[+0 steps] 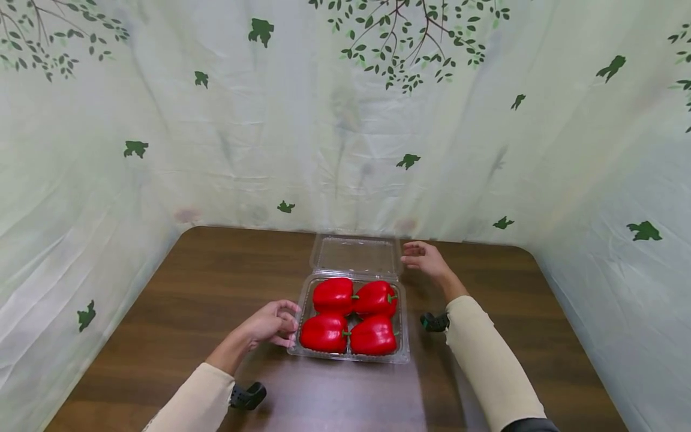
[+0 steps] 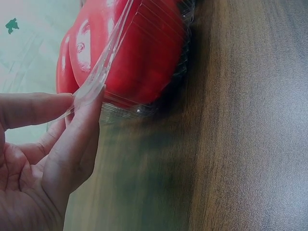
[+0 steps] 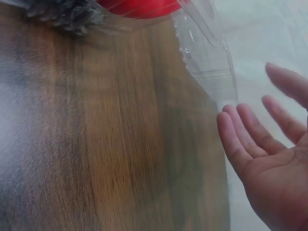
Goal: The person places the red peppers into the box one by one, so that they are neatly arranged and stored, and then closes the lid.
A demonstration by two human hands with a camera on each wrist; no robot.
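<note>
A clear plastic clamshell container (image 1: 402, 354) lies on the table with its lid (image 1: 356, 255) folded back toward the far wall. Several red bell peppers (image 1: 324, 333) with green stems fill its base in two rows. My left hand (image 1: 272, 324) pinches the container's left rim between thumb and fingers, which the left wrist view shows close up beside a red pepper (image 2: 149, 53). At the lid's right edge, my right hand (image 1: 423, 259) has its fingers spread and loosely bent. In the right wrist view, its fingertips (image 3: 226, 120) are close to the clear lid (image 3: 207, 62), holding nothing.
The brown wooden table (image 1: 227, 270) has rounded far corners. A pale curtain (image 1: 324, 150) printed with leaves and branches hangs behind it and along both sides. Dark wrist devices (image 1: 248, 396) are strapped at both sleeves.
</note>
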